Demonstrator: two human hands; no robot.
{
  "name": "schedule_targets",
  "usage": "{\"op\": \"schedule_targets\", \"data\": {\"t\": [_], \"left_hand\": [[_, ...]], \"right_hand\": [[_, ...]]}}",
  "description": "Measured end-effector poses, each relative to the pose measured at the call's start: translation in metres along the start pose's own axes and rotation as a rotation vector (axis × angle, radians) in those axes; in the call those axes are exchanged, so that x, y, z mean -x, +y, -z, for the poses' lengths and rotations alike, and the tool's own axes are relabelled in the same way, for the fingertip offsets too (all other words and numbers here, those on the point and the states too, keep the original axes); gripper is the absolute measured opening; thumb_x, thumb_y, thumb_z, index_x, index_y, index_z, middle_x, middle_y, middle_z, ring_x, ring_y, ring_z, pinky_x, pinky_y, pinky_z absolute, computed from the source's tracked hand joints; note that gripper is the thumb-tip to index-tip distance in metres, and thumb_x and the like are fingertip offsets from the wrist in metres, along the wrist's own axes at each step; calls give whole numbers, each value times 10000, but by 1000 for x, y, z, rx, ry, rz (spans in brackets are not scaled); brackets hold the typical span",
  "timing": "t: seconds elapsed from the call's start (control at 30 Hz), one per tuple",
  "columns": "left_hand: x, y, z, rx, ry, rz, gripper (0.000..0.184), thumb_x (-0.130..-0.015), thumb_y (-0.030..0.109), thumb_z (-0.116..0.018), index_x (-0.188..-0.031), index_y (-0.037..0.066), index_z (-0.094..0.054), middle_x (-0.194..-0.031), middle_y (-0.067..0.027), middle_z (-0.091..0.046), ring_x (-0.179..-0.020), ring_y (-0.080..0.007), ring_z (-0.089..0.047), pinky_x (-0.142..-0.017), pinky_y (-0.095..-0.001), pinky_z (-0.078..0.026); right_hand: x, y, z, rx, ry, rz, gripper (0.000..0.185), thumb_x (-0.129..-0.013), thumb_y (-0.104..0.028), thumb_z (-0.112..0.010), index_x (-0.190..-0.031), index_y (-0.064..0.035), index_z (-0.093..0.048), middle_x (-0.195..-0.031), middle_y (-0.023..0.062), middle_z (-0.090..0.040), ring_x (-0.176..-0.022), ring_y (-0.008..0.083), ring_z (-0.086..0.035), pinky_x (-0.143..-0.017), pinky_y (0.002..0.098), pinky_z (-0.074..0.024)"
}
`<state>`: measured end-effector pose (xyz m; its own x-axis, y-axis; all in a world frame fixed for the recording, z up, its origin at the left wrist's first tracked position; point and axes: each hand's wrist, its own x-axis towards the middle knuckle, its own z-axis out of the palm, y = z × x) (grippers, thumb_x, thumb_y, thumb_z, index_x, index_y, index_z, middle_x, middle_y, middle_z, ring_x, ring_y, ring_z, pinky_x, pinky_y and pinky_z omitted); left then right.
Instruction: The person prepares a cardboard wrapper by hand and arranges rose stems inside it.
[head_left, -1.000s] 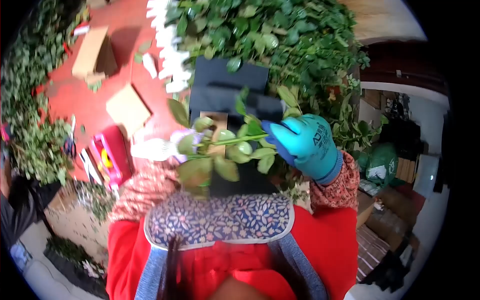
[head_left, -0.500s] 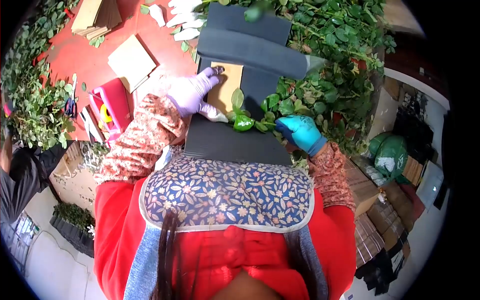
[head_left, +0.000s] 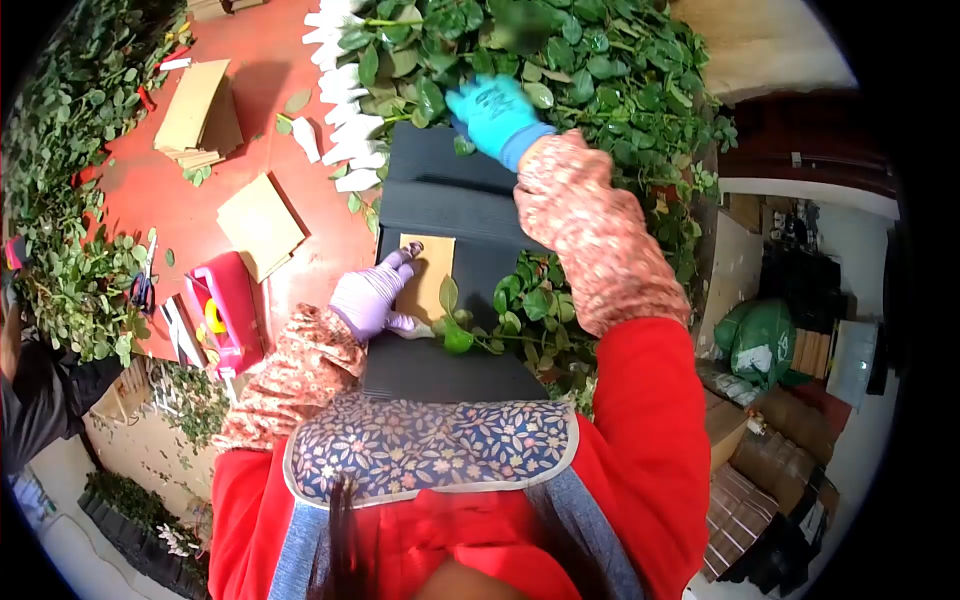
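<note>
Bench point(head_left: 290, 80), red-topped, occupying the upper left and centre. Bank of leafy cut stems point(head_left: 610, 60), deep green, heaped along the bench's far right side; more foliage point(head_left: 60, 180) along its left edge. Black ribbed sheet point(head_left: 450, 165), creased crosswise, lying before the wearer, whose blue floral bib point(head_left: 430, 445) overlaps the near end. Green sack point(head_left: 762, 345), in the room at right, beside upright brown boards point(head_left: 812, 352). Dark-clad person point(head_left: 45, 405), partly visible at far left. Leafy stem cluster point(head_left: 535, 315), on the right part of the black sheet, its leaves reaching toward the card under the left hand. Pink dispenser point(head_left: 235, 310), with yellow roll point(head_left: 213, 317), at the bench's near left. Left hand point(head_left: 362, 300), lilac-gloved, fingers spread, fingertips on the tan card point(head_left: 428, 275), thumb apart near the card's lower edge; no firm grip visible. Right hand point(head_left: 497, 115), turquoise-gloved, at the near edge of the leafy bank, fingers slightly bent; whether they grasp anything cannot be told. Card stack point(head_left: 200, 110), leaning, upper left; pale cards point(head_left: 262, 225), lying flat nearer. Scissors point(head_left: 145, 285), dark blue handles, beside the foliage. White sleeves point(head_left: 352, 130), in a row against the leafy bank; single white piece point(head_left: 305, 140) just left.
</note>
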<state>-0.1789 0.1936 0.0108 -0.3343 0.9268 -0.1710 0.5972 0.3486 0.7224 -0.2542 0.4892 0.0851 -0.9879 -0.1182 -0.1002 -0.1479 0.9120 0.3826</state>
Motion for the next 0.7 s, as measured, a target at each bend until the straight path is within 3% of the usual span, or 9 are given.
{"op": "schedule_targets", "data": {"t": [0.03,0.1,0.23,0.27,0.33,0.37,0.5,0.6,0.7], "left_hand": [[-1,6,6,15,-56,58,885,-633,226,-848,-1409,114,-437,-1514,-53,-374,-1203,-302,-555,-946,-369,-496],[0,2,3,-30,-70,72,868,-635,230,-846,-1396,111,-447,-1511,-46,-381,-1163,-303,-582,-917,-374,-511],[1,3,2,-9,11,15,853,-635,248,-855,-1378,112,-459,-1504,-40,-390,-1132,-290,-601,-879,-377,-526],[1,1,0,8,34,-4,834,-631,254,-853,-1360,105,-477,-1503,-48,-391,-1109,-297,-610,-870,-390,-525],[0,0,-1,28,41,-11,825,-607,252,-864,-1334,101,-504,-1490,-57,-410,-1072,-309,-623,-858,-399,-527],[0,1,-1,11,51,-10,810,-609,249,-863,-1324,101,-512,-1481,-57,-421,-1057,-312,-629,-853,-395,-531],[0,-1,-3,-6,47,-4,840,-594,201,-869,-1339,96,-495,-1486,-48,-416,-1069,-311,-622,-868,-376,-534],[-2,-2,-4,3,62,-3,885,-574,154,-880,-1358,84,-475,-1477,-47,-427,-1094,-310,-611,-881,-354,-535],[-8,-15,-17,70,82,46,902,-581,135,-880,-1372,64,-453,-1429,-80,-469,-1113,-308,-604,-895,-353,-531]], "right_hand": [[-14,1,-14,95,-269,41,286,-783,-218,-683,-1046,-110,-654,-944,76,-669,-999,265,-608,-853,416,-482],[-13,7,-4,35,-232,56,277,-772,-235,-692,-1020,-115,-666,-927,76,-670,-996,277,-606,-848,417,-484],[45,49,68,-177,305,-44,355,-764,-215,-726,-1095,-124,-635,-867,105,-647,-816,287,-648,-689,418,-520],[61,69,73,-183,666,37,381,-792,-127,-701,-1164,-99,-623,-924,114,-663,-825,296,-645,-705,401,-529],[109,69,146,-181,788,-66,433,-785,53,-661,-1204,-43,-610,-998,147,-668,-920,291,-649,-815,358,-543],[138,70,166,-343,847,-335,357,-832,39,-642,-1184,-17,-616,-1020,131,-674,-946,244,-650,-855,332,-540],[228,86,227,-347,1474,-321,233,-899,25,-601,-1132,45,-606,-1022,172,-673,-865,251,-646,-787,371,-560],[266,67,238,-310,1175,-590,210,-898,-1,-596,-1103,43,-613,-968,149,-662,-814,244,-637,-730,349,-540],[250,24,188,-187,569,-94,235,-866,-98,-628,-1085,-14,-637,-829,108,-643,-713,240,-625,-619,363,-500]]}}
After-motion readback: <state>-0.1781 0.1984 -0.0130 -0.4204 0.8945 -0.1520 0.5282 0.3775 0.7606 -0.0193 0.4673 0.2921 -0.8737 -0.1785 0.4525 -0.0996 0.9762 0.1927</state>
